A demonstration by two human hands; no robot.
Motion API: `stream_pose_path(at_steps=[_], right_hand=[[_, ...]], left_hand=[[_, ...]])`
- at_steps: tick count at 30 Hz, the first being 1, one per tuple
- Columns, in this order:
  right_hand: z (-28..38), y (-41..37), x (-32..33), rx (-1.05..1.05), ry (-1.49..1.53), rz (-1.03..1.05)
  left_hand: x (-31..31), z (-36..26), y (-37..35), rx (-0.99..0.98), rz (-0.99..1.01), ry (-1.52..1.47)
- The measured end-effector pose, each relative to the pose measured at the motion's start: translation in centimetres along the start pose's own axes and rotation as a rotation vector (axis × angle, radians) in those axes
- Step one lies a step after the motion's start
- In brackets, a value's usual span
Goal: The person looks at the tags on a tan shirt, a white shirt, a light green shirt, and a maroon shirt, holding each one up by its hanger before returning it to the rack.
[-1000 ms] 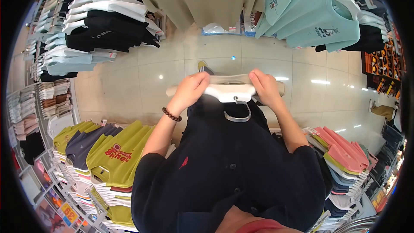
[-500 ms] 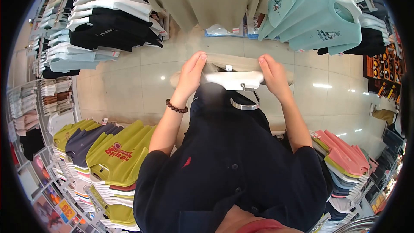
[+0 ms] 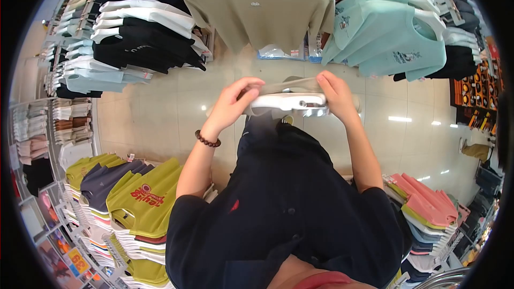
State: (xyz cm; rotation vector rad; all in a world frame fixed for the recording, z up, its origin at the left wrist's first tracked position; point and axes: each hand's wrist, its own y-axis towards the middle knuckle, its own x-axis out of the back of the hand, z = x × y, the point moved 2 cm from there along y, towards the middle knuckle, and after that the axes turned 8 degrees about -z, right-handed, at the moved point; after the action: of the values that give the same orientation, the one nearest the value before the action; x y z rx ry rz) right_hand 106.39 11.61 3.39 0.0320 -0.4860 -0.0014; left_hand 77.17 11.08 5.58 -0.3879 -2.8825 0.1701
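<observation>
In front of my waist I hold a beige T-shirt (image 3: pixel 289 85) by its neckline, stretched between my two hands. My left hand (image 3: pixel 235 101), with a beaded bracelet on the wrist, pinches the left end of the collar. The right end is gripped by my right hand (image 3: pixel 338 97), thumb on top. A white hanger (image 3: pixel 279 101) lies inside the shirt's shoulders, seen nearly edge-on. Its metal hook (image 3: pixel 316 111) points toward me, close to my right hand. The lower part of the shirt is mostly hidden beneath the hanger and hands.
Ahead hangs another beige shirt (image 3: pixel 257 8). Racks hold black shirts (image 3: pixel 142 48) at left and mint-green shirts (image 3: pixel 385 35) at right. Nearer are yellow-green shirts (image 3: pixel 147 198) on the left and pink shirts (image 3: pixel 425 198) on the right. Pale floor tiles (image 3: pixel 160 112) run between them.
The held shirt and hanger have tipped, so the hanger now shows edge-on and its hook looks foreshortened. My left hand has moved slightly down and turned. Both hands keep the collar.
</observation>
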Motion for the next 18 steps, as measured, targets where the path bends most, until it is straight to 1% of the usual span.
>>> stream_pose_path(at_steps=[1,2,3,4,5,6,7,8,9,11,13,14,15,17,18], right_hand=[[-0.8,0.4,0.2,-0.080,0.091,0.011],[-1.1,0.8,0.4,-0.070,0.088,0.015],[-1.5,1.2,0.4,-0.128,0.130,0.059],[-1.8,1.6,0.3,-0.188,0.172,0.103],[-2.0,2.1,0.2,-0.180,0.170,0.106],[-2.0,2.7,-0.1,-0.215,0.231,0.173],[-1.9,3.2,-0.4,-0.250,0.292,0.241],[-1.6,3.8,-0.3,-0.246,0.289,0.243],[0.0,4.4,0.1,-0.207,0.341,0.238],[2.9,5.8,1.4,-0.169,0.390,0.238],[5.5,7.2,2.7,0.023,0.061,0.362],[6.4,7.8,2.6,0.156,0.057,0.275],[6.9,8.6,2.5,0.153,0.056,0.274],[7.4,10.8,2.4,0.103,-0.073,0.178],[7.5,11.9,2.2,0.149,-0.086,0.117]], left_hand=[[0.2,-0.6,-0.4,-0.069,-0.005,-0.011],[0.8,-0.3,-0.7,-0.103,-0.011,0.131],[1.0,-0.1,-0.8,-0.108,-0.019,0.129],[1.2,0.1,-0.9,-0.150,-0.062,0.357],[1.4,0.4,-0.9,-0.189,-0.106,0.585],[1.3,0.5,-0.5,-0.299,-0.185,0.616],[1.6,0.5,-0.1,-0.302,-0.191,0.616],[1.9,0.6,0.4,-0.233,-0.189,0.598],[2.3,0.5,0.9,-0.162,-0.186,0.578],[3.5,-0.3,2.4,-0.166,-0.207,0.553],[4.9,-1.3,4.2,-0.169,-0.222,0.530],[5.6,-1.9,5.3,-0.197,-0.230,0.539],[6.4,-2.4,6.4,-0.225,-0.238,0.548],[7.8,-3.5,8.5,-0.263,-0.251,0.534],[8.6,-4.5,9.6,-0.282,-0.258,0.557]])
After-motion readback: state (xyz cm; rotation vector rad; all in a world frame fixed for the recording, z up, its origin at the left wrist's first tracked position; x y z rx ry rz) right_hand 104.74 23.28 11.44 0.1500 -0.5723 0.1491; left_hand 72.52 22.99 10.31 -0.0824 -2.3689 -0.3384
